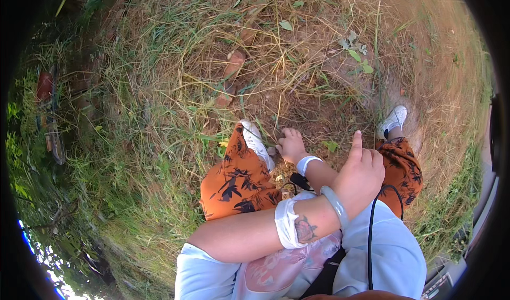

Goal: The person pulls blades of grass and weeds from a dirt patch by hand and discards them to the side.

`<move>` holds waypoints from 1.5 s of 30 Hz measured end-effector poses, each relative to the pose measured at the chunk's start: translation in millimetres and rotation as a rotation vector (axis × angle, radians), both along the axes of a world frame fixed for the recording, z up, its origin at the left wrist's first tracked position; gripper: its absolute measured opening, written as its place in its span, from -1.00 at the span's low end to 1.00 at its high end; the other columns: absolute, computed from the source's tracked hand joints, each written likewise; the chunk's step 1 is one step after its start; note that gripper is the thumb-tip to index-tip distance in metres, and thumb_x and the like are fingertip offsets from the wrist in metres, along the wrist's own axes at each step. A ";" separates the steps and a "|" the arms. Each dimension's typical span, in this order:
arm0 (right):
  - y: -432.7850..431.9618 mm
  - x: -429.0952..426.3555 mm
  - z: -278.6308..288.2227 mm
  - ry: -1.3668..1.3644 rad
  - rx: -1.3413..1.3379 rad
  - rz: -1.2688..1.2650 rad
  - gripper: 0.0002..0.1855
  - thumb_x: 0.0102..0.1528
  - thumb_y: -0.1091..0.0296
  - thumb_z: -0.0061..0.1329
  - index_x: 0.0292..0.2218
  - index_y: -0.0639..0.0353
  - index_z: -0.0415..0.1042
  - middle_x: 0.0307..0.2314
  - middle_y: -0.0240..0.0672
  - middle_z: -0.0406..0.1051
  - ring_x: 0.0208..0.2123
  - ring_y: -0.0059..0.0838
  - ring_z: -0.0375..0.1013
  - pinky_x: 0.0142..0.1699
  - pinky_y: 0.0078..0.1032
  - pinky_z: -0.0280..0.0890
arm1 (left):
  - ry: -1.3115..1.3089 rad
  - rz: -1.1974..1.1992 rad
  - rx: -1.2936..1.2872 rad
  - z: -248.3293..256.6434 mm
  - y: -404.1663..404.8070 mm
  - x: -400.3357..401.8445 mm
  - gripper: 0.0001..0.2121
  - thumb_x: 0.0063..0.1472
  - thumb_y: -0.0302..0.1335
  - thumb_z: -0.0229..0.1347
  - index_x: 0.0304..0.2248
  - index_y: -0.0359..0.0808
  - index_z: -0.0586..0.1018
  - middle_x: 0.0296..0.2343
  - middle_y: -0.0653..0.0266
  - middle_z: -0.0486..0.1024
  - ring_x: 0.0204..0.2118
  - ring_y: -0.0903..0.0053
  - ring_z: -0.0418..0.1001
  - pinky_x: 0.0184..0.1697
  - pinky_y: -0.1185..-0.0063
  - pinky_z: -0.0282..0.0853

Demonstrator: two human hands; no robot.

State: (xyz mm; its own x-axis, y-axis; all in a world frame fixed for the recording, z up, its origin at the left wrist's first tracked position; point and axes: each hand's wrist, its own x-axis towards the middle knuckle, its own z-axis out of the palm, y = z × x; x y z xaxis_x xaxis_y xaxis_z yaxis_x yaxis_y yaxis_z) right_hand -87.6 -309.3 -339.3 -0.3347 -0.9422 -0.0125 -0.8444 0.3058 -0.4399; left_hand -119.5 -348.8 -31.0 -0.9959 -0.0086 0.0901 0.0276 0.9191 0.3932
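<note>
My arms are crossed in front of me. My left hand [360,166] reaches over to the right, its index finger stretched out and the others bent; nothing shows in it. Beneath that forearm, my right hand [291,144] extends to the left with curled fingers, close to a white shoe [255,140] and a small grey stone [271,151]. Its palm is hidden, so any object inside cannot be seen. White bands circle both arms, and a pale bangle [334,207] sits on my left wrist. Bare brown soil [314,117] lies just beyond the hands.
Dry and green grass [159,101] covers much of the ground. Reddish brick pieces [234,63] lie ahead. My other white shoe [393,119] stands at right. A black cable [370,240] loops by my right side. Dense green plants [24,140] line the far left.
</note>
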 end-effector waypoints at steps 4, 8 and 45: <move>8.5 0.6 -17.6 -0.999 0.145 -0.361 -0.82 0.19 0.30 -0.19 -0.38 0.18 0.38 -0.63 -0.32 0.38 -0.54 -0.46 0.38 -0.38 -0.52 0.28 | 0.012 -0.019 -0.001 4.1 10.7 3.4 -0.82 -0.01 -0.43 -0.03 -0.44 -0.31 0.54 -0.50 0.25 0.39 -0.36 0.38 0.40 0.12 0.15 0.10; 24.5 -18.7 -29.7 -1.115 0.208 -0.531 -0.79 0.20 0.31 -0.19 -0.40 0.24 0.37 -0.64 -0.42 0.35 -0.56 -0.63 0.31 -0.43 -0.59 0.23 | -0.052 -0.089 -0.095 -7.2 20.0 7.1 -0.83 -0.01 -0.44 -0.03 -0.45 -0.28 0.57 -0.52 0.26 0.42 -0.37 0.38 0.43 0.11 0.19 0.11; 210.5 -220.5 462.9 0.228 -0.811 -0.728 -0.52 0.03 0.27 0.04 0.00 0.10 0.33 0.07 -0.14 0.15 -0.06 -0.33 0.35 -0.04 -0.42 0.31 | 0.150 1.012 -0.925 180.5 -423.7 263.4 -0.74 0.25 -0.37 -0.18 -0.35 -0.33 0.50 -0.48 0.00 0.46 -0.38 0.10 0.42 -0.34 0.27 0.32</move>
